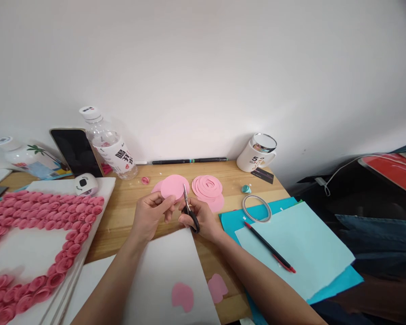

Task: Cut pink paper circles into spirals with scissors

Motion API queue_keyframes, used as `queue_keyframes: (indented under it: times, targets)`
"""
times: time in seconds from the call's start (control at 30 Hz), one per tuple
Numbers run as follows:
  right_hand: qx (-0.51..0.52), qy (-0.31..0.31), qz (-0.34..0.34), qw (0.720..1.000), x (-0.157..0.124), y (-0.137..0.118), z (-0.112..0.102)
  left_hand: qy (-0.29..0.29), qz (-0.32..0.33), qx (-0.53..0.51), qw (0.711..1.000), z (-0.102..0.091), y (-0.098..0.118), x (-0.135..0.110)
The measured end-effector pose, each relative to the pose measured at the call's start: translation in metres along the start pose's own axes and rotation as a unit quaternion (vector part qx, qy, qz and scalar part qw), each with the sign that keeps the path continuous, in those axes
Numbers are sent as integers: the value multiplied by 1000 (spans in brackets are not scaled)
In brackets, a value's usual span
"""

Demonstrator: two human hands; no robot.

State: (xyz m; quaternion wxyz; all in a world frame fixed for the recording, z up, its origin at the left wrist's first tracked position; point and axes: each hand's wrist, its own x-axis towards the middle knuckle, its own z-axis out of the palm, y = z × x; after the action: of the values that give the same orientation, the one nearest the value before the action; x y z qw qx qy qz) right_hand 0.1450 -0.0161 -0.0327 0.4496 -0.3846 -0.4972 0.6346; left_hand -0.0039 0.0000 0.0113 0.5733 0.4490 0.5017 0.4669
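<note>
Water bottle point(117, 158) and white mug point(248, 157) sit back by the wall, and a pink spiral-cut paper stack point(206, 187) crowds in just beyond the right hand point(205, 219). The pink paper disc point(172, 186) looks smooth and round, held over the wooden desk point(113, 223): left hand point(149, 212) pinches it, right's got black-handled scissors point(194, 220), blades by the disc's right edge.

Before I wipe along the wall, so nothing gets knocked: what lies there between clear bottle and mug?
In the head view: a black pen and, nearer the bottle, a slim white stick.
</note>
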Motion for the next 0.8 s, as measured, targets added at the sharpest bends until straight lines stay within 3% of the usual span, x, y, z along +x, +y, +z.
queue_keyframes:
  times: [0.23,0.8]
  targets:
    - [5,0,4,1000,0,1,2,-15,-5,-46,999,3,-1,0]
    - [12,-3,-33,999,1,-8,1,-27,-10,-15,999,4,-4,-2]
